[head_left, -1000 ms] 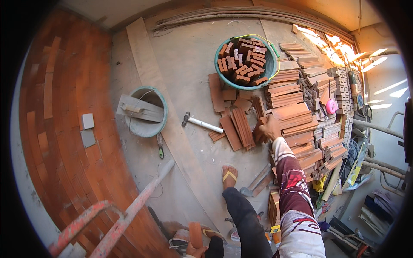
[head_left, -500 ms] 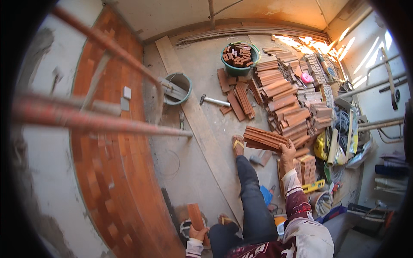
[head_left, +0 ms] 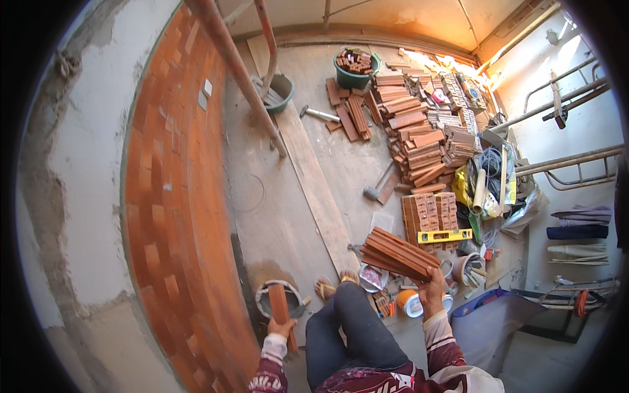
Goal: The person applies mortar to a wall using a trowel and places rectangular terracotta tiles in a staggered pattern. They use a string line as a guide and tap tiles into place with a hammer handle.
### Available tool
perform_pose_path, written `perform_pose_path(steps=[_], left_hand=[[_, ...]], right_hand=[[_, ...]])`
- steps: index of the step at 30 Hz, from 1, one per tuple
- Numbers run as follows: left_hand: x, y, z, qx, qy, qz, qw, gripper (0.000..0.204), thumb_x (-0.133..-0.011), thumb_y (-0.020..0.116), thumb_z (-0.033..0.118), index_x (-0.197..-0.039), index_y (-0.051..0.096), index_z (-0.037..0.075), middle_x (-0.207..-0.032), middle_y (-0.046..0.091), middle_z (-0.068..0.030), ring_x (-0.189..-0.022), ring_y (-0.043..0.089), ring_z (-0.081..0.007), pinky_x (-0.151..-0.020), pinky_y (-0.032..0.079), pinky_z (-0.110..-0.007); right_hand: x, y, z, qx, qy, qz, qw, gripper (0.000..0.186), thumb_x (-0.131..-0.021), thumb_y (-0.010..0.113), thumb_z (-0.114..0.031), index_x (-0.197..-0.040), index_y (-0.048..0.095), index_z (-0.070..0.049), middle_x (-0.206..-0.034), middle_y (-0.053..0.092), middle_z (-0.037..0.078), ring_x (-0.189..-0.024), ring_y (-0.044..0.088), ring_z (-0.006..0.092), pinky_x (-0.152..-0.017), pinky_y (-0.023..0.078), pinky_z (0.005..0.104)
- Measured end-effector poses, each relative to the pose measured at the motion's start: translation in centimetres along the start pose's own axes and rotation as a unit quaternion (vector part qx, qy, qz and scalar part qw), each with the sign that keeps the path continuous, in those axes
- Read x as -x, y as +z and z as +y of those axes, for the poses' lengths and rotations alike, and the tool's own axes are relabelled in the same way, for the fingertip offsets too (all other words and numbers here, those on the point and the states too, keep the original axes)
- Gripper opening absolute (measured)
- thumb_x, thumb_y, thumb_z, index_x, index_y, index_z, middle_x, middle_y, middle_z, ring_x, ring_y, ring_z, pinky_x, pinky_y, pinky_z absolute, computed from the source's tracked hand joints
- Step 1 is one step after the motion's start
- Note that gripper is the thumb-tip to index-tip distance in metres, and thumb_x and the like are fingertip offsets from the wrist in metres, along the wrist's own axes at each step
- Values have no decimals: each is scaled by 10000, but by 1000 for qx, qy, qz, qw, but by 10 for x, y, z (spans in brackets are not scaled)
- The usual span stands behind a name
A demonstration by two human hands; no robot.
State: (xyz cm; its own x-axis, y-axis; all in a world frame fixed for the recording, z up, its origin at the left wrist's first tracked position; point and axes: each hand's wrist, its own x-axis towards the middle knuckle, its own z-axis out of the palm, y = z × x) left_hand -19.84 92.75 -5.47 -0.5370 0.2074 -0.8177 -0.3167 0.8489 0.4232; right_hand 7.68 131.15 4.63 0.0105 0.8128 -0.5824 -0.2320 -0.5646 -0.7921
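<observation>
A: Room, L to R, pls?
B: At far L, a patchy plaster wall [head_left: 85, 177] is seen, then a surface clad in red-brown tiles [head_left: 177, 255], laid staggered. It's crossed at the top by a rusty pole [head_left: 239, 72].

A: And the L hand [head_left: 282, 329]?
B: Closed round the near end of a single tile [head_left: 278, 300], which is held over a round bucket [head_left: 261, 302]; whether the rim is touched can't be told.

A: Floor?
B: Grey, dusty; a long plank [head_left: 314, 187] is laid across it, w/ a hammer [head_left: 321, 114] to the R of its upper part.

A: R hand [head_left: 431, 289]?
B: Fingers wrapped tight on one end of a tile bundle [head_left: 398, 252], held up off the floor. Beyond it, loose tile stacks [head_left: 419, 141] are spread, and a yellow spirit level [head_left: 445, 236] is set by upright tile blocks [head_left: 419, 213]. Far R, pipes [head_left: 570, 159] are seen along a pale wall [head_left: 580, 124].

A: Any writing?
B: Pale lettering is borne by the maroon L sleeve [head_left: 268, 380], partly cut off; marks on the shirt front [head_left: 393, 378] can't be read. Level's markings: too small.
</observation>
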Motion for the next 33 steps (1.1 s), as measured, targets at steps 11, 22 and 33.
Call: perform_pose_path(steps=[11,22,33], left_hand=[[-43,116,-17,-125,-53,-28,990,851,-559,809,444,-1157,528,-91,-1151,590,-273,-1098,573,-371,-927,463,-390],[-48,208,-152,-105,-28,-30,994,884,-588,817,487,-1202,485,-57,-1198,559,-271,-1141,546,-374,-981,433,-413],[-158,335,-166,-160,62,-2,985,824,-662,817,333,-1282,354,50,-1253,429,-246,-1124,512,-419,-943,436,-496]], right_hand=[[117,-143,45,155,-20,68,985,482,-780,591,-64,-1238,455,-4,-1108,586,122,-923,634,235,-704,594,396],[224,-298,171,79,23,62,995,428,-761,627,-82,-1161,497,-6,-1043,579,85,-924,617,213,-800,566,398],[231,-390,304,16,-4,138,990,553,-754,625,-89,-1253,410,14,-1120,531,143,-1007,574,266,-857,529,418]])
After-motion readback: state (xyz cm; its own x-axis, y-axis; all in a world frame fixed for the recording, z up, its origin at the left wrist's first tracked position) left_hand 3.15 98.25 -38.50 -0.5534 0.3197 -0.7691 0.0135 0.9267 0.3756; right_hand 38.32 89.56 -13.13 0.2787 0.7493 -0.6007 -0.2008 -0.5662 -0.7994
